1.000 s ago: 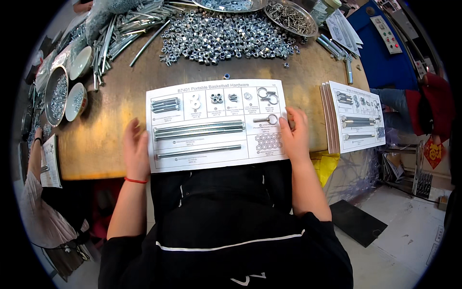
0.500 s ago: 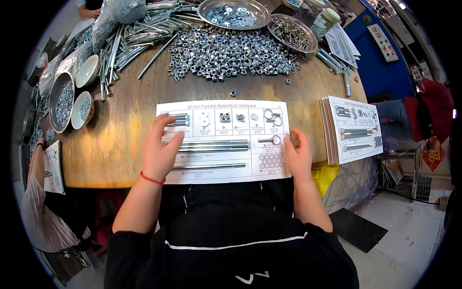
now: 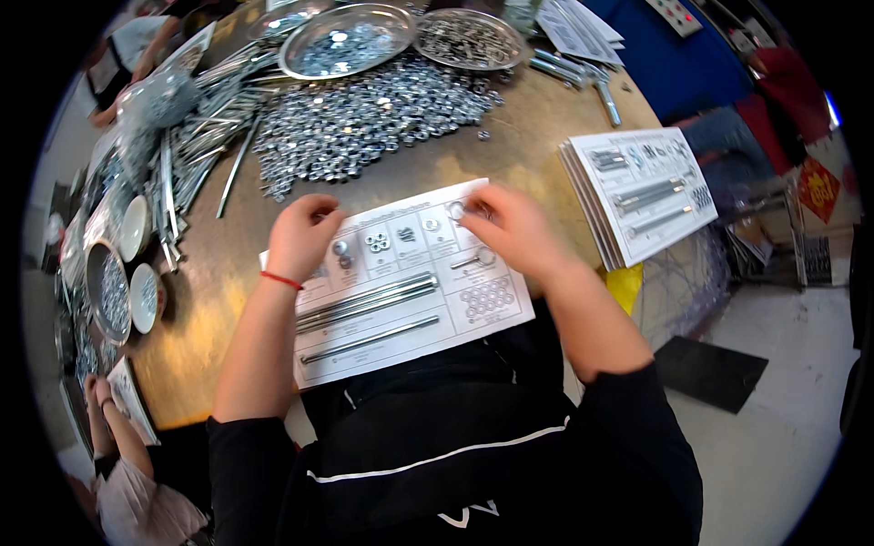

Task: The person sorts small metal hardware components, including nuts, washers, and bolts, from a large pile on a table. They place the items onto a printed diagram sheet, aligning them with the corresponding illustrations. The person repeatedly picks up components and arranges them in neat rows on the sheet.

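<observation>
A white printed sheet (image 3: 419,332) with pictures of bolts, nuts, washers and rings lies at the table's near edge, in front of my body. My left hand (image 3: 305,235) is over its upper left part, with curled fingers and thumb and fingertips drawn together. Over the upper right corner hovers or rests my right hand (image 3: 514,232), its fingers bent inward above the ring pictures. What either hand pinches, if anything, is hidden by the fingers. Beyond the sheet spreads a heap of loose nuts (image 3: 355,123).
Metal trays of washers (image 3: 346,45) and small fasteners (image 3: 469,41) stand behind the nuts. Long bolts (image 3: 205,136) pile up at left, near bowls (image 3: 146,296). A stack of printed sheets (image 3: 642,196) sits at right. Another person's hands (image 3: 100,391) are at lower left.
The view has turned, so table and sheet appear tilted. My right hand has moved from the sheet's right edge onto its upper right corner. My left fingers have curled in.
</observation>
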`<state>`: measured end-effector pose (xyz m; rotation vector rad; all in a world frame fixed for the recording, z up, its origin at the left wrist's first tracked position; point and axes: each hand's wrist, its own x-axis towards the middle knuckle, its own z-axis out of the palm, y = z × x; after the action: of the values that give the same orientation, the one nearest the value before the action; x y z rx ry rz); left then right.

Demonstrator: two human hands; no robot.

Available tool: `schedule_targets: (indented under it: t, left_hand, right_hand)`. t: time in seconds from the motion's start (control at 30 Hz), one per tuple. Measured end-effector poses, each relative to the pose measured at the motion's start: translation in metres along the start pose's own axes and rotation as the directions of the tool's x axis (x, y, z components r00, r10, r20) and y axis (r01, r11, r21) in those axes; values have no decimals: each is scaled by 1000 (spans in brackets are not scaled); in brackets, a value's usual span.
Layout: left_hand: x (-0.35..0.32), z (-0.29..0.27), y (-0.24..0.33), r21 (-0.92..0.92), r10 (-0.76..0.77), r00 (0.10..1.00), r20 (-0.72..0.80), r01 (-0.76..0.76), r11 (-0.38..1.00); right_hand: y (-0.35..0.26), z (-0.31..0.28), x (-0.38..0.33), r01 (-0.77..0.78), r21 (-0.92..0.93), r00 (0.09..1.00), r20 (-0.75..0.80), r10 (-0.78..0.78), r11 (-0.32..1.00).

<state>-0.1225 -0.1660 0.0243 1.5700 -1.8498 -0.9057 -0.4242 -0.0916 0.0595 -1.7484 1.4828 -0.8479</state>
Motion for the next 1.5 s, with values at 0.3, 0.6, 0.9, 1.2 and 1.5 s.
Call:
schedule_targets:
  t: [0.3,0.6,0.9,1.2,1.5]
  left_hand:
    - [39,51,49,82,109,956,271,-136,987]
    - [117,141,86,381,108,994,21,-108,918]
    - [90,122,77,298,67,994,86,-89,950]
    - [92,125,64,290,153,981,119,-181,940]
    - [96,104,54,332,124,990,65,-138,933]
  right_hand:
    - [183,-81,-197,-490,-470,831,0,556,734]
    - [69,-68,-30,-306,-331,947,-6,322,893]
    - [112,9,124,67,-208,985,-140,-98,976]
    - [104,4,100,51,-158,984,-162,-77,986]
    - [98,9,116,78,-219,983,-145,-111,973]
